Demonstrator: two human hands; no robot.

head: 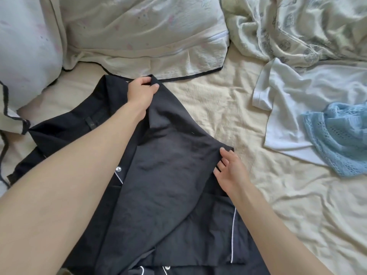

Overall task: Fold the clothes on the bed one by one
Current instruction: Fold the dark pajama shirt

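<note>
2 hands work on 1 black shirt (pixel 164 175) spread on the bed (pixel 228 108). From the head view, the left hand (pixel 140 92) pinches a lifted corner, probably to carry that side across. The right hand (pixel 228 169) holds the panel's outer corner, fingers only loosely curled, steadying the fold. A white shirt (pixel 297 108) and blue knit (pixel 337 139) wait nearby, beside pillows (pixel 139 36) on the rumpled cream sheet.

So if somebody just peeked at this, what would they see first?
Probably the big black shirt in the middle of the bed, with the left hand pinching its far corner and the right hand holding its right edge. Next, the bright blue knitted top at the right, lying on a white T-shirt.
</note>
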